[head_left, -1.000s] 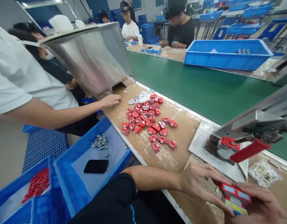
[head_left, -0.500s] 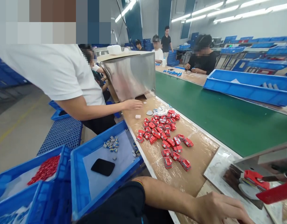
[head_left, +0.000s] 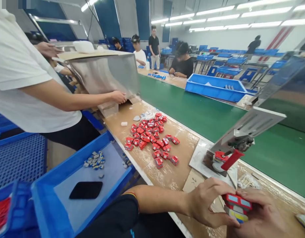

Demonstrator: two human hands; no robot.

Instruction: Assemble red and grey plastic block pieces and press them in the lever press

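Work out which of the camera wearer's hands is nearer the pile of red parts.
Left: in view, the left hand is below and right of the pile; the right hand is farther right.

A: What do our hands hold?
B: Left hand (head_left: 208, 202) and right hand (head_left: 265, 213), both on one red-and-grey block (head_left: 238, 206), blue and yellow at its lower end.
A: Beyond?
B: We note a hand press (head_left: 241, 140) on a metal plate (head_left: 198, 158); loose red pieces (head_left: 147, 132) on the brown worktop (head_left: 175, 175); green belt (head_left: 164, 96) alongside.
A: Our left?
B: Blue bin (head_left: 44, 205), flat black object (head_left: 86, 190) inside. Co-worker's hand (head_left: 119, 97) by the metal box (head_left: 105, 72).
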